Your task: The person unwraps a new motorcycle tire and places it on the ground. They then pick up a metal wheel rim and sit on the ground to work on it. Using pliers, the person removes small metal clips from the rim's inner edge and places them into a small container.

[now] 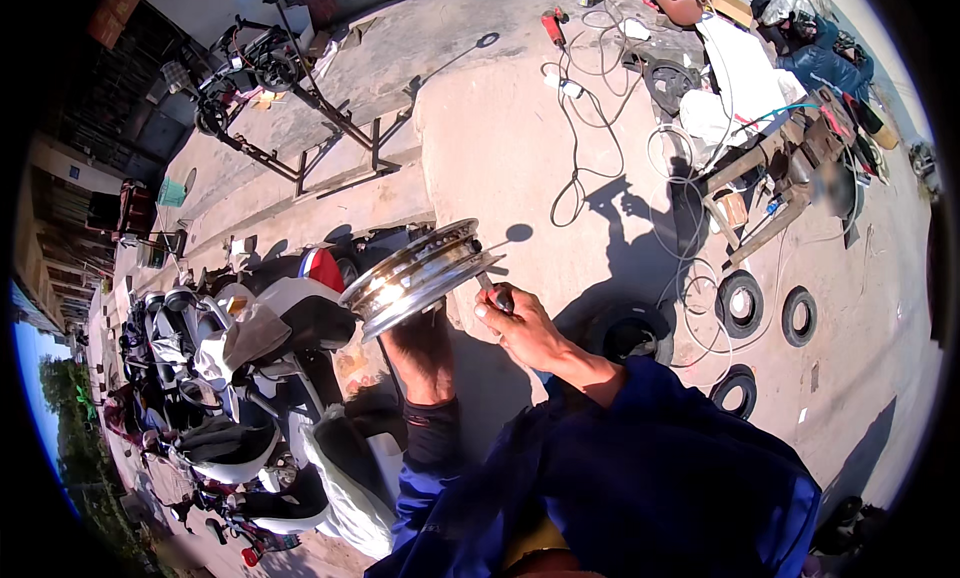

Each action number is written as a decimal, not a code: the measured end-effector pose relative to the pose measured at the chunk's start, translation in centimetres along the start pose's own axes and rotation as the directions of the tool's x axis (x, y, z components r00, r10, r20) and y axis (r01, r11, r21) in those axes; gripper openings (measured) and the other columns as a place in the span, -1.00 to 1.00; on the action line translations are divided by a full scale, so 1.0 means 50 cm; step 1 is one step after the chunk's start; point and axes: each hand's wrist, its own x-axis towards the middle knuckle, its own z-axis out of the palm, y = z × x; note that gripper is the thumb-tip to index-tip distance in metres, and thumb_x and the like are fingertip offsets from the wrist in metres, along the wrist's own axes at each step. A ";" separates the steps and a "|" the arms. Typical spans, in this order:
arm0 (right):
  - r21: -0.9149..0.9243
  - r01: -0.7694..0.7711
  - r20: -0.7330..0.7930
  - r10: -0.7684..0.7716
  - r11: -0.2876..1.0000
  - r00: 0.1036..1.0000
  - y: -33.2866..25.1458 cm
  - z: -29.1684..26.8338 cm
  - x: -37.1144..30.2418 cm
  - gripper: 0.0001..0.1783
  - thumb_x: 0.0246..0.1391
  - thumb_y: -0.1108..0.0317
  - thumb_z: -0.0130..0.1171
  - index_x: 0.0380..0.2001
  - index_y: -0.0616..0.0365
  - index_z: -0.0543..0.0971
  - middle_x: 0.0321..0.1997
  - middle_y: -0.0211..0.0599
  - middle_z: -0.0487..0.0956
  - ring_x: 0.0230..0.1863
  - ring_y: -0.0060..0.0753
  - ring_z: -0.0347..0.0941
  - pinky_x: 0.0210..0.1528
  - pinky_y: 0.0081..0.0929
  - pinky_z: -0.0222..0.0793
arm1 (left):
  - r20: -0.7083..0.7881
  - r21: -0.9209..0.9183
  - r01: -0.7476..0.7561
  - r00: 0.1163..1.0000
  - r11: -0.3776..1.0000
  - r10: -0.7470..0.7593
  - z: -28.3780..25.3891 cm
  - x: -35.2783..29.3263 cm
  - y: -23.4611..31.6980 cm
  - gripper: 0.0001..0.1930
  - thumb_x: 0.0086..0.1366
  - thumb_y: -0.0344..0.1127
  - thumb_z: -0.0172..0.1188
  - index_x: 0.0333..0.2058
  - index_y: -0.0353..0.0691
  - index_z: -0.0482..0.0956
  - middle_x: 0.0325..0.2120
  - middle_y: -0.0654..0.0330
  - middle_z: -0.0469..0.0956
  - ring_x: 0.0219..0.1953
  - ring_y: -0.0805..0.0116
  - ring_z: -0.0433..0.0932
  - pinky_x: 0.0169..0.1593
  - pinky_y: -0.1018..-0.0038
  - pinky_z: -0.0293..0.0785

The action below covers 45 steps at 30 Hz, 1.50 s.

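A shiny metal wheel rim is held up in front of me, tilted, with no tyre on it. My left hand grips it from below; part of the fingers is hidden behind the rim. My right hand is closed around a screwdriver with a red and black handle. The tool's thin shaft points up at the rim's right edge; whether its tip touches the metal I cannot tell.
Motorbikes crowd the left side. A bare bike frame stands on a black metal stand farther off. Several tyres lie on the right, beside loose white cable and a cluttered bench. A red power drill lies far ahead.
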 end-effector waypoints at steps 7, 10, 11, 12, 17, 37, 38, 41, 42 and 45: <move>0.030 -0.055 -0.040 0.056 0.998 0.998 -0.169 -0.028 0.341 -0.64 0.30 0.16 0.32 -0.08 0.23 0.52 -0.27 -0.46 0.51 -0.28 -0.61 0.39 -0.22 -0.51 0.39 | -0.065 -0.023 0.018 0.998 1.000 -0.019 0.151 0.347 0.027 -0.43 0.40 0.19 0.20 0.17 -0.09 0.55 0.14 0.21 0.57 0.25 0.12 0.45 0.40 0.05 0.29; -0.021 0.008 -0.044 -0.009 1.000 0.999 -0.218 -0.049 0.493 -0.55 0.27 0.14 0.34 -0.03 0.31 0.51 -0.20 -0.32 0.57 -0.16 -0.47 0.49 -0.05 -0.39 0.46 | -0.006 -0.009 0.048 0.999 0.999 -0.049 0.231 0.498 0.052 -0.38 0.38 0.18 0.21 0.23 -0.14 0.50 0.19 0.13 0.52 0.28 0.07 0.42 0.44 0.08 0.25; 0.024 0.044 -0.038 -0.043 0.999 0.998 -0.228 -0.064 0.544 -0.53 0.27 0.14 0.33 0.00 0.34 0.50 -0.15 -0.26 0.57 -0.14 -0.44 0.51 -0.03 -0.38 0.46 | 0.029 -0.003 0.075 0.997 0.997 -0.075 0.252 0.554 0.046 -0.37 0.38 0.17 0.20 0.24 -0.15 0.49 0.21 0.10 0.50 0.29 0.06 0.41 0.44 0.07 0.25; 0.028 0.079 -0.083 -0.076 0.996 0.994 -0.223 -0.075 0.596 -0.51 0.28 0.15 0.32 0.04 0.34 0.49 -0.12 -0.23 0.56 -0.12 -0.42 0.50 -0.01 -0.38 0.46 | 0.066 0.007 0.103 0.993 0.995 -0.103 0.274 0.612 0.039 -0.35 0.38 0.17 0.20 0.25 -0.17 0.48 0.22 0.08 0.49 0.30 0.05 0.40 0.45 0.07 0.24; -0.027 -0.016 -0.300 0.007 1.000 0.954 -0.271 -0.150 0.800 -0.51 0.28 0.11 0.31 0.03 0.28 0.47 -0.24 -0.16 0.59 -0.24 -0.30 0.54 -0.11 -0.32 0.49 | -0.040 0.104 0.186 0.982 0.977 -0.183 0.382 0.888 -0.050 -0.33 0.39 0.19 0.17 0.27 -0.17 0.46 0.28 0.04 0.42 0.33 0.02 0.38 0.47 0.01 0.24; 0.293 -0.139 -0.768 0.319 0.946 0.556 -0.567 -0.493 1.407 -0.56 0.20 0.28 0.29 0.03 0.40 0.56 -0.15 -0.13 0.67 -0.12 -0.35 0.55 0.00 -0.37 0.45 | 0.059 0.390 0.706 0.622 0.591 -0.781 0.906 1.618 -0.331 -0.57 0.57 0.06 0.00 0.19 -0.07 0.49 0.12 0.17 0.53 0.21 0.19 0.51 0.34 0.09 0.39; 0.323 -0.133 -0.760 0.340 0.937 0.554 -0.572 -0.522 1.436 -0.56 0.20 0.28 0.29 0.04 0.39 0.56 -0.13 -0.12 0.68 -0.10 -0.34 0.56 0.02 -0.37 0.45 | 0.026 0.418 0.719 0.602 0.555 -0.798 0.934 1.646 -0.345 -0.57 0.55 0.09 0.04 0.18 -0.05 0.49 0.08 0.19 0.53 0.19 0.20 0.52 0.33 0.09 0.39; 0.375 -0.152 -0.755 0.396 0.915 0.523 -0.608 -0.587 1.514 -0.57 0.22 0.29 0.27 0.04 0.38 0.56 -0.11 -0.11 0.68 -0.09 -0.35 0.57 0.02 -0.38 0.45 | 0.111 0.527 0.678 0.543 0.512 -0.833 0.972 1.748 -0.423 -0.47 0.51 0.09 0.08 0.26 -0.13 0.42 0.15 0.08 0.49 0.21 0.11 0.51 0.36 0.04 0.40; 0.404 -0.164 -0.745 0.428 0.900 0.511 -0.626 -0.596 1.539 -0.58 0.22 0.29 0.27 0.04 0.37 0.56 -0.12 -0.12 0.68 -0.10 -0.36 0.57 0.02 -0.38 0.45 | 0.083 0.508 0.727 0.493 0.463 -0.866 0.983 1.783 -0.436 -0.42 0.49 0.12 0.10 0.30 -0.13 0.39 0.18 0.05 0.47 0.22 0.08 0.50 0.38 0.03 0.39; 0.366 -0.246 -0.761 0.441 0.897 0.476 -0.695 -0.652 1.628 -0.57 0.23 0.26 0.26 0.02 0.39 0.55 -0.28 -0.19 0.64 -0.29 -0.41 0.47 -0.18 -0.36 0.42 | 0.060 0.331 0.911 0.241 0.248 -0.969 1.068 1.881 -0.491 -0.23 0.40 0.31 0.10 0.33 -0.19 0.37 0.28 0.03 0.43 0.33 0.05 0.40 0.44 0.05 0.29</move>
